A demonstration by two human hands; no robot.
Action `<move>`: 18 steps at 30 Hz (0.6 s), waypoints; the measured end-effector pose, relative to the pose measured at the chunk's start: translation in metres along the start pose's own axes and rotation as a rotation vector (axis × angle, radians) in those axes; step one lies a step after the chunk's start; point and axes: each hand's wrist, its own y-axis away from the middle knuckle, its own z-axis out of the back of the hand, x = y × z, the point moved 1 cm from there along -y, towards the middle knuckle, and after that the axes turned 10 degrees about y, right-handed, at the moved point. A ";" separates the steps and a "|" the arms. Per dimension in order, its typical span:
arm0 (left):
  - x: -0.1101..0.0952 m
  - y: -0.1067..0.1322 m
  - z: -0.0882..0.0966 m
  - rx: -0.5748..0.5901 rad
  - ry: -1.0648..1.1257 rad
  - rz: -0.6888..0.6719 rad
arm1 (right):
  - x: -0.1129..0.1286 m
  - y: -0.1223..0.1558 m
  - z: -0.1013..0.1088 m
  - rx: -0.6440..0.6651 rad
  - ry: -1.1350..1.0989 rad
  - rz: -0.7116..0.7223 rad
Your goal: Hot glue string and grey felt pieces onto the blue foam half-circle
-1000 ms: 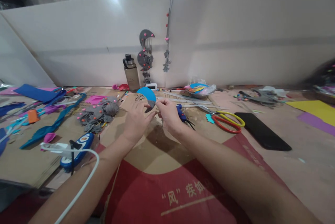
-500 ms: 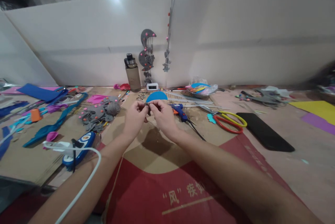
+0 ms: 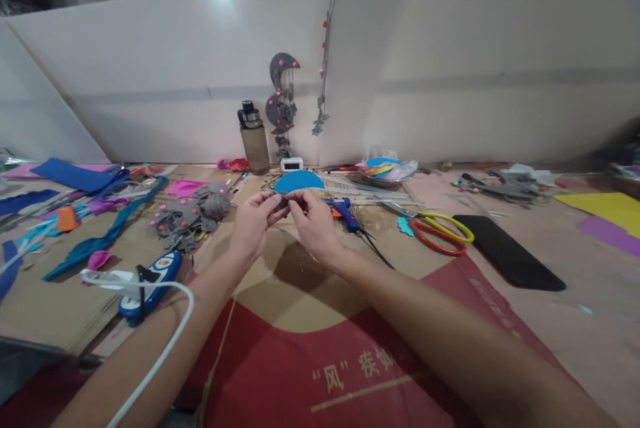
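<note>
Both hands meet above the cardboard (image 3: 280, 308) at the middle of the table. My left hand (image 3: 253, 223) pinches a small dark grey piece (image 3: 283, 202) between thumb and fingers. From the other side my right hand (image 3: 314, 225) pinches the same piece, its fingertips touching the left ones. Fingers cover most of the piece, so its exact kind cannot be made out. Just behind the fingertips lies a blue half-round sheet (image 3: 299, 180). A blue glue gun (image 3: 345, 213) with a black cord rests right of my right hand.
Scissors with red and yellow handles (image 3: 443, 233) and a black phone (image 3: 507, 251) lie at the right. To the left are grey yarn with pink-dotted pieces (image 3: 190, 211), a blue-white device (image 3: 153, 287) and felt strips. A bottle (image 3: 255, 141) stands by the white wall; grey moon-shaped hangings (image 3: 283, 98) hang there.
The fingers have shifted slightly around the small grey piece, with the left fingers a little more spread below it. Both hands stay in nearly the same place.
</note>
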 end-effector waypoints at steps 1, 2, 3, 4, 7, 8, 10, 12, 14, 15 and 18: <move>0.000 0.000 0.001 0.013 -0.012 -0.004 | 0.000 0.000 0.001 0.010 0.005 0.011; 0.001 -0.001 0.002 0.017 -0.023 -0.007 | 0.001 0.000 0.002 0.021 0.013 0.026; 0.001 -0.002 0.003 0.012 -0.031 -0.009 | 0.002 0.000 0.002 0.031 0.028 0.045; 0.002 -0.003 0.004 0.000 -0.033 -0.010 | 0.002 0.000 0.002 0.039 0.050 0.068; 0.004 -0.007 0.009 -0.039 -0.025 -0.006 | 0.003 0.001 0.002 0.062 0.135 0.143; 0.004 -0.009 0.010 -0.044 -0.020 -0.006 | 0.004 0.001 0.002 0.076 0.164 0.162; 0.002 -0.013 0.014 -0.058 -0.009 -0.020 | 0.004 -0.002 0.004 0.108 0.219 0.181; 0.000 -0.017 0.017 -0.085 -0.004 -0.042 | 0.003 -0.009 0.012 0.116 0.290 0.177; -0.003 -0.020 0.020 -0.115 -0.006 -0.057 | 0.000 -0.019 0.026 0.083 0.401 0.155; -0.004 -0.021 0.022 -0.126 -0.009 -0.062 | -0.003 -0.024 0.036 0.058 0.474 0.139; -0.007 -0.024 0.024 -0.142 -0.011 -0.066 | -0.021 -0.033 0.063 0.040 0.728 0.054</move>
